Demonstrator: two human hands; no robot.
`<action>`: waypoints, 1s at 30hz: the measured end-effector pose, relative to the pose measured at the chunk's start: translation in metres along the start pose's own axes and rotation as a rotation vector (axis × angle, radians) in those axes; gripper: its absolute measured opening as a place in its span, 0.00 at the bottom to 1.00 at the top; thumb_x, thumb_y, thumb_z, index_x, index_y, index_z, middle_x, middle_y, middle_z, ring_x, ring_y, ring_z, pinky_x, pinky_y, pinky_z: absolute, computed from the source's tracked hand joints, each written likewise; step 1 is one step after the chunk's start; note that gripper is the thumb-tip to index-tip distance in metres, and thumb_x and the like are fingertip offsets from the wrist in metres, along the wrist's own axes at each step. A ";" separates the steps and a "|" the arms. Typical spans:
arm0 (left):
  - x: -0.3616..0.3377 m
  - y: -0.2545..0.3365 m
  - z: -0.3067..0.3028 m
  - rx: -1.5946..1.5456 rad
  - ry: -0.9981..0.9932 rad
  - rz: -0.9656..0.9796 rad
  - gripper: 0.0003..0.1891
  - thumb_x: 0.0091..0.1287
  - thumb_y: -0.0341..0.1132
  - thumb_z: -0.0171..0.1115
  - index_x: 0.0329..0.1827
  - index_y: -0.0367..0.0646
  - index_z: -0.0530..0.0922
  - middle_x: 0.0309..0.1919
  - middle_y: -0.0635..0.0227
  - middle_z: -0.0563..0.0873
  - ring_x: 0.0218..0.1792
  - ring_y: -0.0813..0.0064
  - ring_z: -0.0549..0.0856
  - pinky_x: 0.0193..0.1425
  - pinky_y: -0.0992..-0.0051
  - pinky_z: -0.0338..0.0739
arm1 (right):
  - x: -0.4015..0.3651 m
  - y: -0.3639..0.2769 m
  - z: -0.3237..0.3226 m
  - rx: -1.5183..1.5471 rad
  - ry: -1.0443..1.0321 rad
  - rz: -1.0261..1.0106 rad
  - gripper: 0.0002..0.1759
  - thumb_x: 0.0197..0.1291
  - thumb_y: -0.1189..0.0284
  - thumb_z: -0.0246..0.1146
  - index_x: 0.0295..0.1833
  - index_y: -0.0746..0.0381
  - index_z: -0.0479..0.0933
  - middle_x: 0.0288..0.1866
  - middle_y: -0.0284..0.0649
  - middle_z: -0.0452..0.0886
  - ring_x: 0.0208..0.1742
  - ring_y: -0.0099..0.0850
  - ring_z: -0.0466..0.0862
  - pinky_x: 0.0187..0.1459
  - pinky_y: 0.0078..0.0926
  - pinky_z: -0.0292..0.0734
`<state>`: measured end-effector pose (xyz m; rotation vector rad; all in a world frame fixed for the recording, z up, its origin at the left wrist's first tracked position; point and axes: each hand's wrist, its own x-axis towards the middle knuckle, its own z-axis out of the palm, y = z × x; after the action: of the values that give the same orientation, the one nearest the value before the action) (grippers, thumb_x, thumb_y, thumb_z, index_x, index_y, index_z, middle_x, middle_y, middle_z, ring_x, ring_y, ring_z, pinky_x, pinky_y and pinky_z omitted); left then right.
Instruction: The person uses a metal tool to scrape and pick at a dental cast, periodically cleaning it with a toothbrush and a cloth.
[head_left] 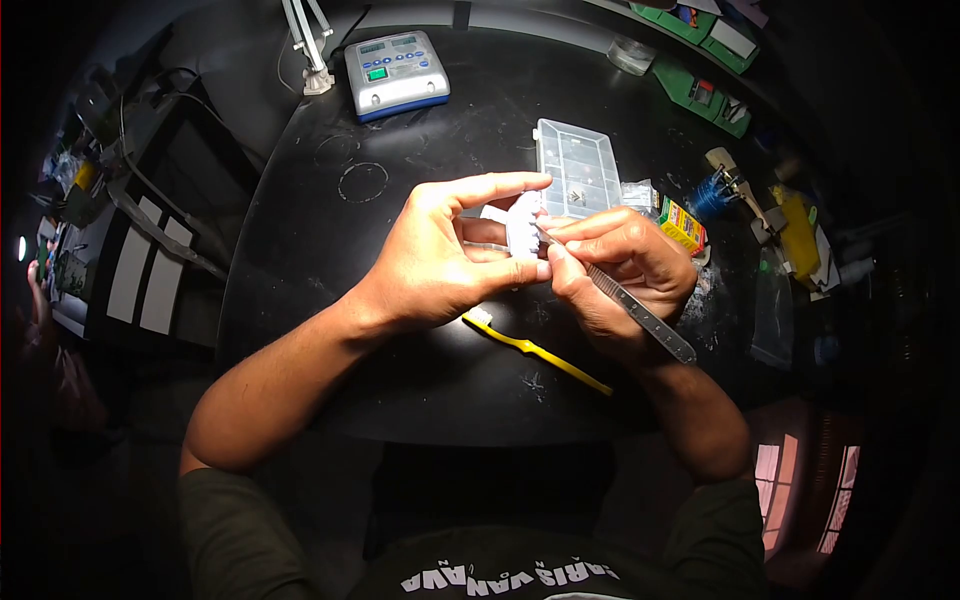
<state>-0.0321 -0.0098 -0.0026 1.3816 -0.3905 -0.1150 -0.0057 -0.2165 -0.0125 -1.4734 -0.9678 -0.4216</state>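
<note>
We hold both hands close together above the middle of the dark table (320, 250), forearms coming in from the lower corners and meeting in a shallow V. Our left hand (445, 260) is turned palm inward. Its index finger stretches straight out over the top while the thumb presses from below, and between them it pinches a small white piece (522, 228). Our right hand (620, 270) is curled tight around a slim metal tool (640, 318). The fingertips are bunched near its tip, which touches the white piece, and the handle slants down past the wrist. A yellow toothbrush (540, 352) lies on the table just below the hands. A clear compartment box (580, 165) sits just beyond them, and a grey control unit (397, 72) stands at the far edge.
</note>
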 end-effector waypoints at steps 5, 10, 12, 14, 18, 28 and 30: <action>-0.001 0.001 0.002 -0.022 0.008 0.020 0.35 0.62 0.18 0.77 0.74 0.34 0.74 0.61 0.52 0.85 0.58 0.64 0.90 0.64 0.68 0.89 | -0.001 -0.001 0.004 0.044 0.065 0.001 0.07 0.58 0.86 0.72 0.36 0.70 0.79 0.39 0.51 0.88 0.43 0.34 0.92 0.49 0.32 0.89; 0.000 -0.001 0.001 0.043 0.028 0.014 0.35 0.61 0.18 0.78 0.73 0.34 0.75 0.61 0.53 0.85 0.58 0.64 0.90 0.64 0.68 0.89 | -0.001 0.000 0.001 0.003 0.029 -0.003 0.07 0.58 0.87 0.72 0.36 0.70 0.80 0.40 0.51 0.88 0.43 0.34 0.92 0.49 0.31 0.89; -0.001 -0.002 0.002 0.038 0.030 0.022 0.35 0.60 0.18 0.78 0.73 0.34 0.76 0.61 0.53 0.85 0.58 0.64 0.90 0.64 0.68 0.89 | 0.000 -0.001 0.001 0.001 0.025 0.003 0.07 0.58 0.87 0.72 0.37 0.70 0.80 0.40 0.51 0.88 0.43 0.34 0.92 0.49 0.31 0.89; -0.001 -0.003 0.002 0.010 0.028 0.038 0.35 0.60 0.18 0.78 0.73 0.34 0.76 0.61 0.53 0.85 0.57 0.64 0.90 0.63 0.68 0.89 | -0.001 -0.003 0.001 0.008 0.026 0.020 0.07 0.57 0.87 0.72 0.37 0.70 0.80 0.40 0.51 0.88 0.44 0.34 0.92 0.50 0.31 0.89; -0.001 -0.002 0.003 -0.012 0.030 0.036 0.35 0.61 0.18 0.78 0.73 0.34 0.76 0.61 0.53 0.85 0.57 0.65 0.90 0.63 0.69 0.89 | -0.001 -0.004 0.001 0.021 0.020 0.035 0.08 0.57 0.88 0.72 0.38 0.70 0.80 0.41 0.52 0.89 0.46 0.35 0.93 0.51 0.32 0.89; 0.000 -0.002 0.001 0.021 0.025 0.030 0.36 0.61 0.18 0.79 0.74 0.34 0.75 0.61 0.52 0.85 0.58 0.65 0.90 0.63 0.70 0.89 | 0.000 -0.009 0.002 0.056 0.021 0.070 0.08 0.58 0.89 0.71 0.38 0.70 0.80 0.42 0.52 0.88 0.48 0.36 0.93 0.55 0.35 0.90; -0.001 0.000 0.001 0.037 0.022 0.021 0.36 0.61 0.18 0.79 0.74 0.34 0.75 0.62 0.52 0.85 0.58 0.65 0.90 0.63 0.70 0.89 | 0.001 -0.010 0.002 0.038 0.023 0.051 0.08 0.58 0.89 0.71 0.38 0.70 0.80 0.41 0.52 0.88 0.48 0.36 0.93 0.55 0.35 0.90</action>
<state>-0.0331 -0.0110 -0.0024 1.4133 -0.3904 -0.0758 -0.0136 -0.2154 -0.0056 -1.4529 -0.9136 -0.3804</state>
